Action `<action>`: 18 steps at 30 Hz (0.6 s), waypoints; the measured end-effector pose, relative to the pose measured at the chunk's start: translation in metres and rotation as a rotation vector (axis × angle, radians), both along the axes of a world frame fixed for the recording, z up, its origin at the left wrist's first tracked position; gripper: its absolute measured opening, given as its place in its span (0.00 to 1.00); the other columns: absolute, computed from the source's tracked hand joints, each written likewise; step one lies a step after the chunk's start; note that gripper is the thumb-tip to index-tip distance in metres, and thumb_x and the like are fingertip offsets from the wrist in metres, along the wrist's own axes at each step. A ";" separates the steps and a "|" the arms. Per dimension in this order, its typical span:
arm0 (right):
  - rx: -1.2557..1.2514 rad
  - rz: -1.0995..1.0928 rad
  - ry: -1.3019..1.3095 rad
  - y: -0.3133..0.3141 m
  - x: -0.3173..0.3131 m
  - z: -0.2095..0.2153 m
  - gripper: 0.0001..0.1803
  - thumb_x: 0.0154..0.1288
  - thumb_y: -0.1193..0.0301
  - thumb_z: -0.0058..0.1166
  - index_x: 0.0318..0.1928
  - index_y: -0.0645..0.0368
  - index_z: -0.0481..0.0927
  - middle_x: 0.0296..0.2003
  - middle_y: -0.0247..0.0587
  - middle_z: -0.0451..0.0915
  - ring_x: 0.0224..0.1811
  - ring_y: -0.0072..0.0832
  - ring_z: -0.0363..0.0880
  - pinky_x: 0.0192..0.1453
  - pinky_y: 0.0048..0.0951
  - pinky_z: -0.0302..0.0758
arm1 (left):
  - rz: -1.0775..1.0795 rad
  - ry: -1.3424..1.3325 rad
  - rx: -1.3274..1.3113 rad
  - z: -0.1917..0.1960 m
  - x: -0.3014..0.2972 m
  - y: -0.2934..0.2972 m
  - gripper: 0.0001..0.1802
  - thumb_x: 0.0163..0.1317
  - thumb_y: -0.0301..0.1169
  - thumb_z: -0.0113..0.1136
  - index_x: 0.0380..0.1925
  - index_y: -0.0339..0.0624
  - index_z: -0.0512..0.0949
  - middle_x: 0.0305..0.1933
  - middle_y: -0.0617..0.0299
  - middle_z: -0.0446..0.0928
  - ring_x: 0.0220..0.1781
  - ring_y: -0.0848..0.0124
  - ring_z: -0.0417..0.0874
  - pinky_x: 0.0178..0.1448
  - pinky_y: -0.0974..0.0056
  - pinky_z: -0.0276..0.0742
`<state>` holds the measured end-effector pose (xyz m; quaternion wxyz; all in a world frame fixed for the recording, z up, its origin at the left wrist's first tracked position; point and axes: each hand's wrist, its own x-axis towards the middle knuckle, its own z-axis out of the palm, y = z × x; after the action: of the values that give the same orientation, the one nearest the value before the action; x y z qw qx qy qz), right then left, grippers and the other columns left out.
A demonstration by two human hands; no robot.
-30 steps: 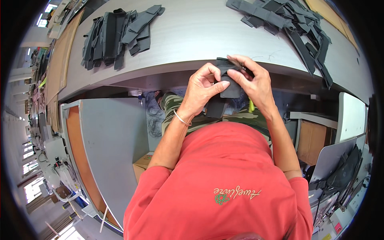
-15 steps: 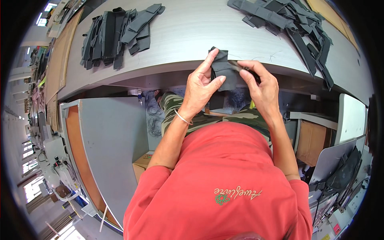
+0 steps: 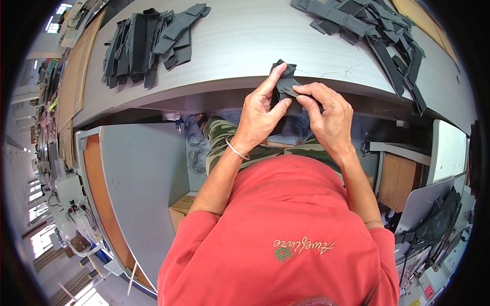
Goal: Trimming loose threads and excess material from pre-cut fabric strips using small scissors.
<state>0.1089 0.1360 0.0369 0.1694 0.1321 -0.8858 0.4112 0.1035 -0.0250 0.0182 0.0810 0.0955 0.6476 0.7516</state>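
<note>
At the near edge of the table, my left hand (image 3: 259, 115) pinches a folded dark grey fabric strip (image 3: 287, 81) between thumb and fingers. The strip's upper end sticks up beside my forefinger. My right hand (image 3: 331, 118) is closed around what looks like small thread snips (image 3: 291, 92). Only their thin metal tip shows, lying against the fabric; the rest is hidden by my fingers. Whether the blades are apart, I cannot tell.
Grey fabric strips lie in a pile (image 3: 138, 48) at the table's left and in a looser heap (image 3: 375, 35) at the right. Loose threads (image 3: 352, 69) lie on the pale tabletop (image 3: 245, 35). A grey cabinet panel (image 3: 143, 168) stands left of my legs, a cardboard box (image 3: 399, 181) right.
My right hand has moved slightly left, bringing the snips' tip onto the fabric. The strip is turned and folded differently, its lower flap less spread out. My left hand has shifted slightly right.
</note>
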 end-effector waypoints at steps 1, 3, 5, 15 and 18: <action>0.021 0.001 -0.002 0.000 0.000 0.000 0.05 0.59 0.70 0.59 0.36 0.53 0.83 0.25 0.35 0.79 0.28 0.34 0.78 0.34 0.31 0.70 | -0.009 -0.016 0.001 0.000 0.000 0.000 0.36 0.59 0.13 0.54 0.69 0.40 0.60 0.55 0.64 0.73 0.52 0.81 0.71 0.56 0.75 0.68; 0.029 0.001 0.010 0.000 0.000 0.001 0.05 0.59 0.70 0.59 0.35 0.53 0.83 0.26 0.35 0.80 0.28 0.33 0.78 0.34 0.31 0.70 | -0.011 -0.002 0.013 -0.001 0.000 0.000 0.36 0.59 0.14 0.55 0.69 0.40 0.60 0.55 0.64 0.73 0.51 0.81 0.71 0.56 0.75 0.68; 0.037 0.000 0.021 0.001 0.000 0.002 0.04 0.58 0.70 0.59 0.35 0.53 0.83 0.26 0.35 0.80 0.28 0.33 0.78 0.33 0.31 0.70 | -0.012 0.013 0.025 -0.002 0.000 0.000 0.36 0.59 0.14 0.55 0.69 0.40 0.60 0.55 0.64 0.73 0.51 0.81 0.72 0.56 0.75 0.68; -0.081 0.016 -0.102 0.007 0.004 0.006 0.05 0.59 0.69 0.59 0.35 0.53 0.83 0.26 0.37 0.81 0.25 0.36 0.77 0.31 0.32 0.71 | -0.016 0.031 -0.014 0.001 0.001 -0.003 0.36 0.60 0.16 0.57 0.69 0.35 0.58 0.59 0.58 0.71 0.55 0.77 0.73 0.59 0.72 0.69; -0.056 0.009 -0.089 0.005 0.005 0.007 0.05 0.59 0.69 0.59 0.35 0.52 0.83 0.25 0.37 0.80 0.24 0.37 0.77 0.30 0.32 0.71 | 0.007 0.075 -0.039 -0.001 0.001 -0.002 0.35 0.59 0.15 0.56 0.68 0.38 0.60 0.58 0.59 0.72 0.55 0.78 0.71 0.59 0.73 0.67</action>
<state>0.1136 0.1411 0.0438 0.1317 0.1132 -0.8799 0.4422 0.1049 -0.0266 0.0167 0.0558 0.1196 0.6651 0.7350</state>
